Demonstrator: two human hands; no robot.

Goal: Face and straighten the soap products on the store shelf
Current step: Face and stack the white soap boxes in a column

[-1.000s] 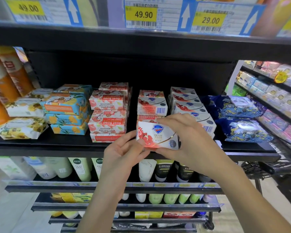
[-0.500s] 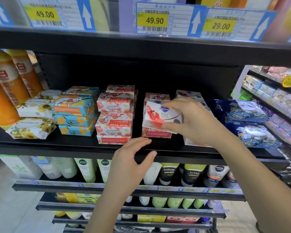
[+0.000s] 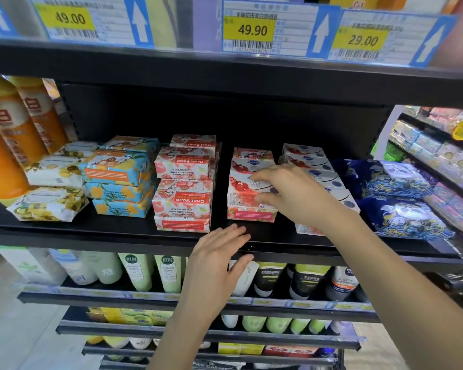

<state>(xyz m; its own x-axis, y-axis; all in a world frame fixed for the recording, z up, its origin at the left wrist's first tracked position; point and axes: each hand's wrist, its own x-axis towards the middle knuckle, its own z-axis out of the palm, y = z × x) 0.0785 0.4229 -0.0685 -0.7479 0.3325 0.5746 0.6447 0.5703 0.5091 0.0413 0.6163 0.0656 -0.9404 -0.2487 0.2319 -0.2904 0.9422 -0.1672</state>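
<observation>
Down from mid-air half a second ago, the Detox soap box (image 3: 245, 186) now lies on top of the pink-fronted soap box (image 3: 250, 215) in the middle column of the black shelf (image 3: 91, 231), its pomegranate face tilted up toward the front. The right hand (image 3: 294, 194) has followed it in and its grip is still grasping the box at the right end: fingers curled over the top edge, thumb against the front face. The left hand (image 3: 219, 263) remains low at the shelf's front lip, just below that column, with its grip released – fingers straight and together, holding nothing. Just left of the column stand the stacked Goat Soap boxes (image 3: 183, 182), their lettering upside down. To the right, partly behind the right hand, a row of white soap boxes (image 3: 313, 166) runs back into the shelf, and blue patterned packs (image 3: 401, 206) lie beyond it. Facial-wash tubes (image 3: 269, 279) hang on the shelf below.
</observation>
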